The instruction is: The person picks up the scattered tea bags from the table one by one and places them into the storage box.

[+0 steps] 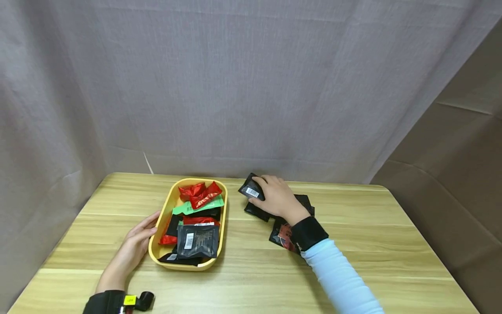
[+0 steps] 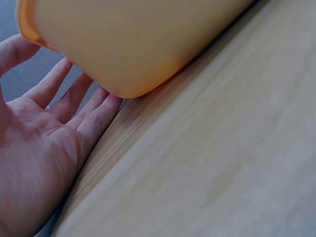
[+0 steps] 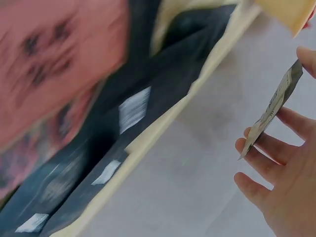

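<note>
My right hand (image 1: 276, 198) pinches a small black packet (image 1: 251, 186) with a white barcode label. In the right wrist view the held packet (image 3: 273, 109) is seen edge-on between thumb and fingers, lifted off the table. Below and around that hand lie several more black packets (image 1: 256, 212), one with a reddish label (image 1: 286, 235). The left hand (image 1: 135, 246) touches the left side of a yellow plastic basket (image 1: 184, 267). Its fingers are extended against the basket wall (image 2: 138, 44) in the left wrist view. Red, green and black packets fill the basket.
A light wood table (image 1: 251, 283) bears everything. Grey cloth (image 1: 235, 87) hangs behind its far edge, and a brownish cloth (image 1: 451, 174) is on the right. The basket stands left of the loose packets, with a gap of bare wood between them.
</note>
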Motion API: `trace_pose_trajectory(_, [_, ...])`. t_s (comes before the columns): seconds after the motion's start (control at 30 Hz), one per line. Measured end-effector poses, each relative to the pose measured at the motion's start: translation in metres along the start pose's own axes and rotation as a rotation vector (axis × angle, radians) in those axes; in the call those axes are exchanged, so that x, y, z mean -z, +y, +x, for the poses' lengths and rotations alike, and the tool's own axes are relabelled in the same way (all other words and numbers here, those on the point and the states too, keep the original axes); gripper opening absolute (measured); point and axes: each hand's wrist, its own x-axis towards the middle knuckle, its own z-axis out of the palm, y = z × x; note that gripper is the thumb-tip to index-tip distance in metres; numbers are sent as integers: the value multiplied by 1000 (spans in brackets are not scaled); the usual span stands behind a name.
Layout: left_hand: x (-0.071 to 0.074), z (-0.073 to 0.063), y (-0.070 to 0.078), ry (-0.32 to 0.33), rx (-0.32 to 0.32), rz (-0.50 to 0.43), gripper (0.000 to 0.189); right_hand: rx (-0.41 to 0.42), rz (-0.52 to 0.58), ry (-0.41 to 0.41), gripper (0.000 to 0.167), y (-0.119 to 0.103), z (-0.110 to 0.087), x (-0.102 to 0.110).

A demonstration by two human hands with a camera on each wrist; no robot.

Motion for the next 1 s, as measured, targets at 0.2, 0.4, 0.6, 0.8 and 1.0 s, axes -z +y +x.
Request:
trace_pose_trajectory(0.2, [0, 1, 0, 7, 6, 14, 51, 75, -3, 23, 71, -37, 2, 1])
trace_pose_trajectory(0.4, [0, 0, 0, 12, 4, 16, 49, 195, -22, 77, 71, -71, -2, -3])
trace_pose_trajectory(0.6, [1, 0, 0, 1, 4, -3, 47, 319, -75, 75, 72, -104, -8, -6])
trace_pose_trajectory(0.8, [1, 0, -1, -5, -5, -7, 45, 438, -57, 61, 70, -130, -14, -12])
trace_pose_trajectory(1.0, [1, 0, -2, 7, -5, 7, 46, 515, -34, 42, 67, -142, -19, -21])
